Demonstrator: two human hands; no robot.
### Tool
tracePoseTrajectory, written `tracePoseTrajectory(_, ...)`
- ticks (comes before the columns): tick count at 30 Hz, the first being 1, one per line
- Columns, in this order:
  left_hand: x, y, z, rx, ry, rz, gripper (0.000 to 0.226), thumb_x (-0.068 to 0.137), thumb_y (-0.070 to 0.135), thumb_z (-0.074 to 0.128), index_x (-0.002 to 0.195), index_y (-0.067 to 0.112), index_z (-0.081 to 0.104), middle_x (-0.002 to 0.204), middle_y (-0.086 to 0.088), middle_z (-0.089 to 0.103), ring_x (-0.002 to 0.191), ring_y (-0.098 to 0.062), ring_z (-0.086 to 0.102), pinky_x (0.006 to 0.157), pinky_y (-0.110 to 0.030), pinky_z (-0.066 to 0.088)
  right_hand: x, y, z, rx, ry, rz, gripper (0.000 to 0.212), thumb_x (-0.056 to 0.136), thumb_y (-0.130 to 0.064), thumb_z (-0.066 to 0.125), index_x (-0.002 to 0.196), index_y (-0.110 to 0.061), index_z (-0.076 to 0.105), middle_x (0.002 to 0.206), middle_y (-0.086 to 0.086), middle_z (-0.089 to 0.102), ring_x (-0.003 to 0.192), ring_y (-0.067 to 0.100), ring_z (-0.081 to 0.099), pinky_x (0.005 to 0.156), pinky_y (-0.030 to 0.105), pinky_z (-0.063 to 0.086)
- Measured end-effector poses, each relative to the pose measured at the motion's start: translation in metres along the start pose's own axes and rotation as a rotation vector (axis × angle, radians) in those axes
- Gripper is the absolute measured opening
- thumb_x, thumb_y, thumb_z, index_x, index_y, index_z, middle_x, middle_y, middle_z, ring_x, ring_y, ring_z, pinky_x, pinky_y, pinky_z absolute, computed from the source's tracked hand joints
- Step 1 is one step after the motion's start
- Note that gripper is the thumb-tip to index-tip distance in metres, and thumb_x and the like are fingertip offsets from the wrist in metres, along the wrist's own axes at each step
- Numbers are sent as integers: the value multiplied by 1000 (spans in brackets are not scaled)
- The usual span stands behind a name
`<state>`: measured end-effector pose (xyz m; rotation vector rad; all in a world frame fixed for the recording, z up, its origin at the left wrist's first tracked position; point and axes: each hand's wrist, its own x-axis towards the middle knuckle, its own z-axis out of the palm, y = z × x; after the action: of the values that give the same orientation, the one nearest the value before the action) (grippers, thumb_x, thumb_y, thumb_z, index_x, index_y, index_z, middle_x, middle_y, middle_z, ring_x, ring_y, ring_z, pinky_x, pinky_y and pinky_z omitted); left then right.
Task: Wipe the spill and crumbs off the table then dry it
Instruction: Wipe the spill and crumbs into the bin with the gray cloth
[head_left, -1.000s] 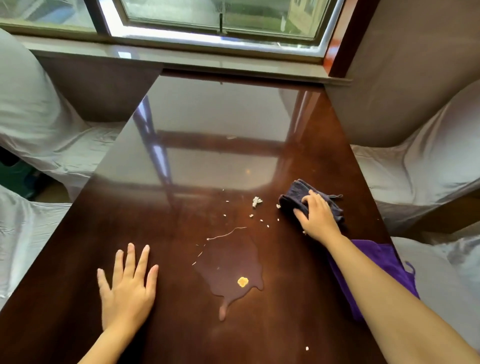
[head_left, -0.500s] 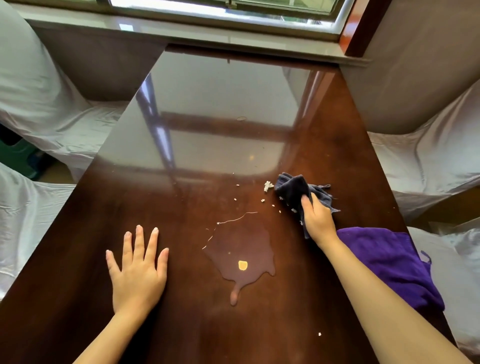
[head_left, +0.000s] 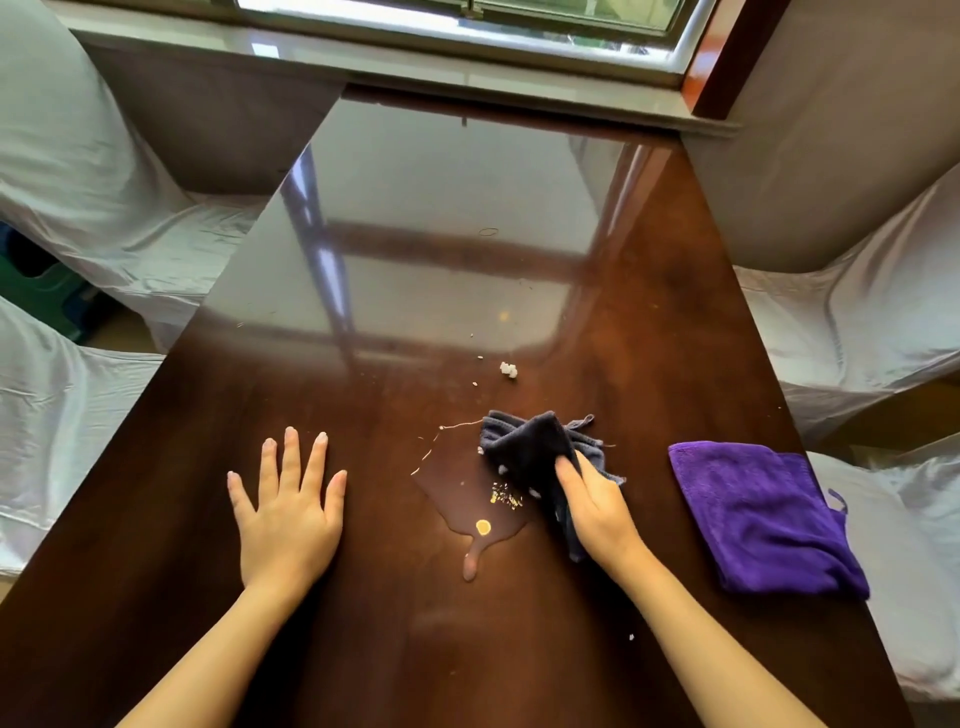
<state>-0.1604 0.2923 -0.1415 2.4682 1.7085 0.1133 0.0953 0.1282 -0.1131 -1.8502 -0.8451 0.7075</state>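
My right hand (head_left: 597, 506) has dragged the dark cloth (head_left: 530, 457) from the counter's right side, up around two o'clock of the spill, down and left until its leading fold sits on the puddle's right edge. I am clenched on that cloth, fingers bunching it, with a few pale crumbs stuck to its underside. The spill (head_left: 467, 499) lies mid-counter, still mostly whole, with its drip tail pointing toward six o'clock and a yellow speck (head_left: 483, 527) in it. A white crumb cluster (head_left: 508, 370) and smaller bits remain at twelve o'clock of the cloth, so I judge the sweep has passed some by. My left hand (head_left: 288, 512) is flat and released on the counter (head_left: 649, 322), at nine o'clock of the puddle, bracing. The purple towel (head_left: 758, 514) waits at three o'clock, untouched; drying comes later.
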Motion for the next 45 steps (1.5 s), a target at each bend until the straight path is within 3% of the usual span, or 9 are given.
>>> tracePoseTrajectory(8, 1, 0, -1, -9, -12, 0, 57, 93, 49, 24, 144, 30, 10, 157, -3, 9, 145, -21, 3, 114, -55, 1, 30, -33, -39, 292, 259, 115, 23, 96, -21, 44, 82, -24, 61, 91, -2, 65, 82, 7, 62, 77, 21, 48)
tracePoseTrajectory(11, 0, 1, -3, -7, -7, 2, 57, 92, 50, 22, 144, 28, 12, 157, -4, 12, 145, -22, 5, 114, -56, 4, 54, -61, -60, 275, 317, 9, 22, 96, -21, 42, 84, -26, 60, 85, -8, 62, 66, -11, 62, 58, 5, 46)
tracePoseTrajectory(20, -2, 6, -13, -4, -41, 1, 69, 86, 58, 6, 140, 22, 31, 150, -10, 33, 140, -29, 26, 109, -62, 17, 145, -71, -33, -295, 52, -164, 16, 97, -24, 42, 103, -18, 56, 95, 10, 62, 87, 21, 54, 64, 21, 30)
tracePoseTrajectory(23, -1, 7, -14, 4, -56, 5, 77, 86, 60, -7, 138, 22, 35, 148, -10, 37, 138, -29, 30, 108, -62, 19, 159, -51, 9, -387, -86, -200, 28, 97, -19, 43, 121, -9, 53, 122, 16, 60, 114, 28, 53, 97, 30, 35)
tracePoseTrajectory(25, 0, 8, -16, 6, -68, 3, 77, 87, 58, -6, 137, 21, 38, 146, -11, 40, 136, -30, 33, 107, -63, 23, 165, -43, 30, -454, -107, -205, 33, 98, -19, 40, 129, -10, 48, 137, 13, 50, 133, 28, 36, 114, 45, 15)
tracePoseTrajectory(30, 0, 7, -18, 11, -99, 2, 74, 89, 56, -4, 137, 20, 40, 145, -12, 41, 135, -31, 35, 105, -63, 25, 175, -48, 46, -467, -171, -111, 40, 100, -31, 27, 136, -15, 38, 150, 8, 33, 142, 25, 14, 114, 49, -1)
tracePoseTrajectory(34, 0, 8, -18, 0, -104, -4, 73, 89, 56, -3, 137, 21, 39, 146, -11, 40, 136, -30, 34, 106, -63, 25, 194, -58, 34, -804, -235, -198, 46, 96, -45, 12, 134, -31, 35, 154, 1, 25, 141, 26, 18, 110, 54, 15)
tracePoseTrajectory(37, 0, 9, -18, -4, -100, -2, 72, 89, 56, -3, 137, 21, 39, 146, -11, 40, 135, -30, 34, 106, -63, 25, 205, -46, 25, -995, -263, -219, 44, 97, -41, 13, 140, -35, 22, 157, -3, 13, 143, 24, 3, 112, 56, 3)
tracePoseTrajectory(45, 0, 7, -17, 5, -103, 2, 72, 89, 55, -3, 138, 21, 38, 146, -12, 40, 136, -31, 33, 106, -63, 25, 195, -28, 44, -957, -230, -284, 62, 88, -65, 19, 143, -38, 11, 157, -6, 6, 143, 20, -5, 115, 51, -5)
